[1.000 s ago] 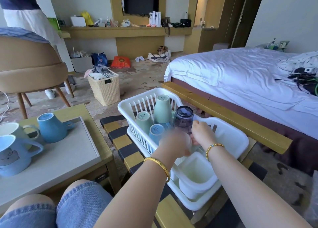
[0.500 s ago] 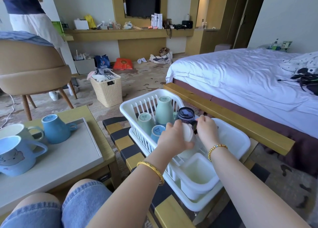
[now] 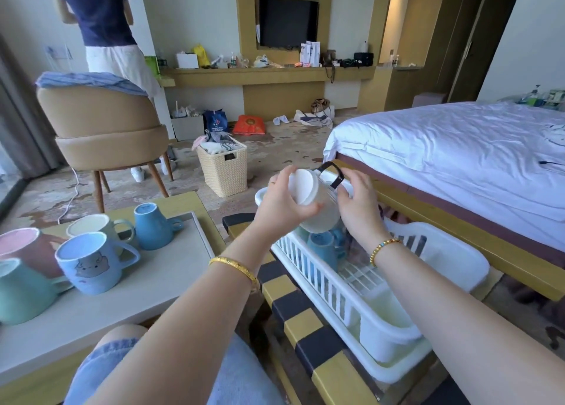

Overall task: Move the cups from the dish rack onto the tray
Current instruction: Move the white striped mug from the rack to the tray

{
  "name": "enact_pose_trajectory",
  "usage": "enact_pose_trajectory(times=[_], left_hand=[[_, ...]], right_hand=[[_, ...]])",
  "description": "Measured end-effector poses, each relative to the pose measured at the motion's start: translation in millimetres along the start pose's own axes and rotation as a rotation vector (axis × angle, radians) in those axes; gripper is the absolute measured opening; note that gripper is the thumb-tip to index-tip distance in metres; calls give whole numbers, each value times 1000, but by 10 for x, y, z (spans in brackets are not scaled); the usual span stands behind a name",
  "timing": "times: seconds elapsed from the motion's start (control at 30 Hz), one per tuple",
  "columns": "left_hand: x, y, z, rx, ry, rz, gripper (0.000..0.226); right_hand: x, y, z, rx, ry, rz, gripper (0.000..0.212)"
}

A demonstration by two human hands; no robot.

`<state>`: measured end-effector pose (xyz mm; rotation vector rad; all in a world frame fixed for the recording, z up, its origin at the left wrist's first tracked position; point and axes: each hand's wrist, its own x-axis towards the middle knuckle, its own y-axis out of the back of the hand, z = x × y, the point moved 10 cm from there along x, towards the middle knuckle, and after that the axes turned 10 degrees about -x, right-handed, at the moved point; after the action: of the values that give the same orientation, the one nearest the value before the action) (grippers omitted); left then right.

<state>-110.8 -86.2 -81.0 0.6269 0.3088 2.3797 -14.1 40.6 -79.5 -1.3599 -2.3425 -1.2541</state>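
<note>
A white cup [image 3: 315, 207] with a black handle is lifted above the white dish rack [image 3: 333, 285], tilted with its base toward me. My left hand [image 3: 282, 204] grips it from the left, thumb curled under it. My right hand [image 3: 357, 204] holds its right side, fingers bent near the handle. Below them a blue cup [image 3: 321, 248] stands upside down in the rack; other cups there are hidden by my hands. The grey tray [image 3: 159, 273] on the low table to the left carries several mugs, among them a blue bear mug [image 3: 91, 262] and an upturned blue mug [image 3: 151, 225].
The rack sits on a black-and-yellow striped bench [image 3: 293, 310], with a white cutlery holder [image 3: 385, 328] at its near end. The bed [image 3: 452, 160] and its wooden frame are close on the right. A chair [image 3: 104, 129], a wicker basket [image 3: 223, 167] and a standing person [image 3: 104, 25] are beyond.
Both hands have lifted the white cup up out of the rack and tipped it. The view has risen and swung left, showing more of the tray.
</note>
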Motion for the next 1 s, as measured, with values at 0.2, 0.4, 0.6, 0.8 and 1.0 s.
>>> enact_pose_trajectory(times=[0.2,0.4,0.6,0.8,1.0], left_hand=[[-101,954,-75,193,1,68,86],[-405,1707,-558,627,22,59,87],[-693,2073,-1352,711,161,3,90],[-691,2075,-2027,699,309,-108,90],[-532,2112,-2353,710,334,-175,92]], right_hand=[[13,-738,-829,15,159,-122,57],[-252,-1548,-1444,41,261,-216,40],[-593,-2422,-1502,-101,278,-421,24],[-694,-2978,-1304,-125,158,-506,19],[-624,-3336,-1182,-93,94,-542,12]])
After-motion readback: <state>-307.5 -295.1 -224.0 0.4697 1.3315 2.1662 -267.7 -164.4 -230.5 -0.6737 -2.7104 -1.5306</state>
